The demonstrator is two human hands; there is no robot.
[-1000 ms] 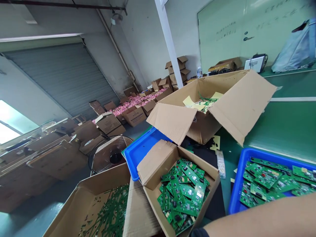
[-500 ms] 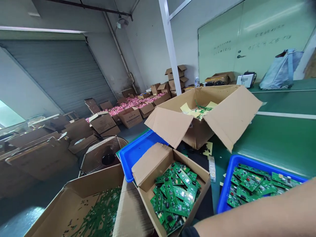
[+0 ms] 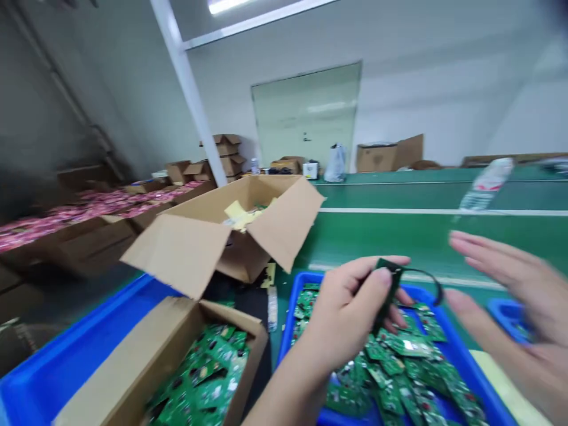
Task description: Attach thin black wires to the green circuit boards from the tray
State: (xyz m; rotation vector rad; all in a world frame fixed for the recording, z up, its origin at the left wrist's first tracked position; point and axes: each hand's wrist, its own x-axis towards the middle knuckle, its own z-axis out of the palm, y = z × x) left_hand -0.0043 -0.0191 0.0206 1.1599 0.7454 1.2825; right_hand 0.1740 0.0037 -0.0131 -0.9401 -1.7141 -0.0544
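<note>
Green tabletop (image 3: 426,236) stretches across the room, with a big open cardboard box (image 3: 177,248) at its near edge, flaps splayed, yellow paper showing inside. Just in front sits a smaller cardboard box (image 3: 133,349) of green circuit boards (image 3: 199,378), resting on a wide blue plastic tray (image 3: 66,367). To its right, a second blue tray (image 3: 286,349) lies heaped with more green boards (image 3: 390,367). The left hand (image 3: 341,313) is raised over that heap, its grip clamped between thumb and fingers on a dark green strip (image 3: 388,293) with a thin dark loop (image 3: 430,278) curving off it. The right hand (image 3: 510,313), blurred, hangs open beside it, fingers spread apart and holding nothing, just above a small blue tray (image 3: 506,313).
</note>
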